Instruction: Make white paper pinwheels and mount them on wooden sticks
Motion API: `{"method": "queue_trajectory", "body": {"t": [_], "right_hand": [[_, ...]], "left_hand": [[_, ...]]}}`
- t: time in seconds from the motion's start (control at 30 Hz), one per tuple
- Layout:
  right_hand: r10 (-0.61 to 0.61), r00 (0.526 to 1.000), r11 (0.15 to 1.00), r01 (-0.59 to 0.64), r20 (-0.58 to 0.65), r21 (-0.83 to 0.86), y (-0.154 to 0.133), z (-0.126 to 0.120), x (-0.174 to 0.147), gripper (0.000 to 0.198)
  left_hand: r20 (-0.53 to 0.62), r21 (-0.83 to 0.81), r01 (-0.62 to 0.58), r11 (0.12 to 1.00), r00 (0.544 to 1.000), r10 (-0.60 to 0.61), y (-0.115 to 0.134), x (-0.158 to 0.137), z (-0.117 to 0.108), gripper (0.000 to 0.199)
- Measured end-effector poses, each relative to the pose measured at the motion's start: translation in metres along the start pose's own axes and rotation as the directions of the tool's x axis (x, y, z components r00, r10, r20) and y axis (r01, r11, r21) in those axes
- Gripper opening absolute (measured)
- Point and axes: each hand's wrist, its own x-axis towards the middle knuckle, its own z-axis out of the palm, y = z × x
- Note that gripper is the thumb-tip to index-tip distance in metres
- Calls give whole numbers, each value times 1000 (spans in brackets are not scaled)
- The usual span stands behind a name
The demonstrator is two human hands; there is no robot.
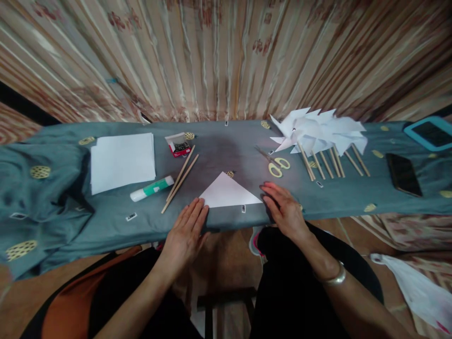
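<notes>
A white sheet of paper folded into a triangle [229,192] lies flat on the cloth, its peak pointing away from me. My left hand [189,226] rests flat at its left corner, fingers stretched out and touching the edge. At the right corner is my right hand [284,207], fingers extended and a little apart, the tips by the paper's point. Yellow-handled scissors [277,165] lie just beyond my right hand. Two wooden sticks [180,181] and a green and white glue stick [151,189] are beyond my left hand.
A stack of white paper [123,162] lies at the left, near an open red box [179,145] of small dark pieces. Several paper pinwheels [321,129] on sticks are piled at the right. Farther right are a phone [403,174] and a blue-framed tablet [432,133]. A curtain hangs behind the table.
</notes>
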Motion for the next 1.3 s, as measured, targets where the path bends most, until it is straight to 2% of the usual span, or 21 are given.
{"method": "queue_trajectory", "body": {"t": [0.17,0.23,0.3,0.4,0.5,0.63,0.73,0.83,0.9,1.0,1.07,1.13,1.17,1.23,1.3], "right_hand": [[-57,995,993,47,82,112,-20,2,12,41],[-7,994,984,-12,109,179,-24,4,15,42],[85,983,948,-130,162,292,-24,6,15,45],[206,942,788,-320,264,527,-18,8,13,49],[316,911,616,-410,265,672,-15,7,11,49],[403,896,601,-412,186,685,-21,7,6,47],[395,894,604,-425,210,674,-27,9,2,49],[390,884,580,-453,257,677,-31,10,2,53],[391,867,506,-482,308,715,-33,9,5,51],[377,843,344,-512,384,787,-37,6,9,42],[354,844,306,-511,403,803,-39,4,11,37],[341,868,379,-479,362,792,-39,1,11,32],[344,891,459,-434,296,775,-39,-1,10,30],[315,944,678,-293,94,674,-39,-4,7,28],[188,980,863,-131,-69,488,-40,-4,2,29]], "left_hand": [[-22,-54,18,998,1000,-20,1,1,-1,62],[-30,-87,31,996,999,-34,1,2,-3,58],[-39,-84,39,996,998,-43,2,5,-6,52],[-51,-20,63,998,997,-64,10,12,-8,45],[-32,-7,32,999,999,-32,24,23,-8,45],[22,-102,18,995,1000,-16,42,39,-5,51],[7,-220,25,975,1000,-24,43,47,-2,54],[-60,-293,33,955,997,-53,37,51,0,55],[-114,-326,27,945,991,-67,33,53,-1,55],[-167,-368,10,930,983,-77,31,57,-3,57],[-199,-374,-4,927,977,-76,30,61,-5,59],[-244,-361,9,933,964,-103,28,65,-8,61],[-270,-351,31,936,954,-133,26,67,-9,63],[-326,-331,91,939,923,-204,20,72,-13,67],[-376,-299,127,946,895,-239,13,76,-16,74]]}}
